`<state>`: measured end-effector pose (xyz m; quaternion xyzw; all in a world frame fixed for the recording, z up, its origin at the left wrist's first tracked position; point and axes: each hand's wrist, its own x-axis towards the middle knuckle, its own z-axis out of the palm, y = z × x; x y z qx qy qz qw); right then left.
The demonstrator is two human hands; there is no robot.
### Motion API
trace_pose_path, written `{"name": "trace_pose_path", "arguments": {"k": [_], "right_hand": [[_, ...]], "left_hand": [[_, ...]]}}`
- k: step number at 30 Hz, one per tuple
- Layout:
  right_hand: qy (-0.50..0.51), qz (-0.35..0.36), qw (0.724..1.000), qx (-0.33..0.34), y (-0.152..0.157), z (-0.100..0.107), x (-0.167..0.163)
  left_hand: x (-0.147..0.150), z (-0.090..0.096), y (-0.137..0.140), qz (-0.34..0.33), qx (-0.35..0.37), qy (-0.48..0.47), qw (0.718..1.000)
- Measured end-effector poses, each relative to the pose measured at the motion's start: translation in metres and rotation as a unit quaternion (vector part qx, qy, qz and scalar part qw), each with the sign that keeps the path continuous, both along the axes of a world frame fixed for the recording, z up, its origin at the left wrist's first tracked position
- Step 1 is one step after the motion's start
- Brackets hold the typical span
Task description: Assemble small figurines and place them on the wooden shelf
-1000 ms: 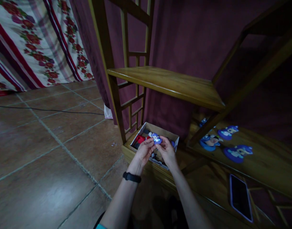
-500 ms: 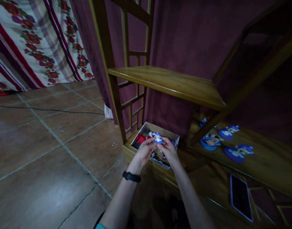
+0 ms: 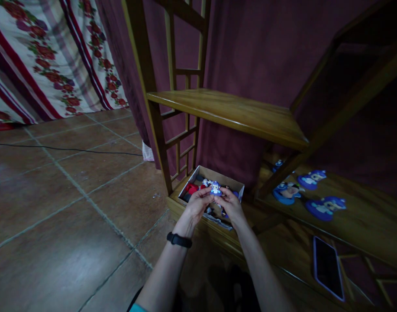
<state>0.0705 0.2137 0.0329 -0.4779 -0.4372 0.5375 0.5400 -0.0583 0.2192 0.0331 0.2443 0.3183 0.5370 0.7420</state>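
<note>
A small figurine (image 3: 215,188) with purple hair and a pale body on a purple-blue base is held upright between both hands. My left hand (image 3: 198,204) pinches its base from the left, with a black band on the wrist. From the right, the fingers of my right hand (image 3: 230,204) close on the same base. Below and behind the hands is an open cardboard box (image 3: 232,179) on the low shelf. Inside it lie a red item (image 3: 192,188) and several small toys, partly hidden by my hands.
A wooden shelf board (image 3: 227,110) juts out above the box. On the right-hand shelf stand several figurines (image 3: 326,207) on purple and blue bases. A phone or tablet (image 3: 327,268) lies on the lower right. A dark cable (image 3: 68,149) crosses the tiled floor.
Both hands still hold the figurine over the box, almost unmoved. The view has shifted very slightly.
</note>
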Motion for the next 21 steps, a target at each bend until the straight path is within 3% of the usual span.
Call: {"name": "trace_pose_path", "arguments": {"k": [12, 21], "right_hand": [[0.038, -0.021, 0.999, -0.002, 0.0011, 0.0016, -0.0038], [0.068, 0.005, 0.997, -0.034, 0.0002, -0.0016, -0.0008]], "left_hand": [[0.0041, 0.0002, 0.0002, 0.033, 0.017, -0.006, 0.999], [0.0029, -0.0013, 0.0020, 0.027, 0.009, -0.005, 1.000]]}}
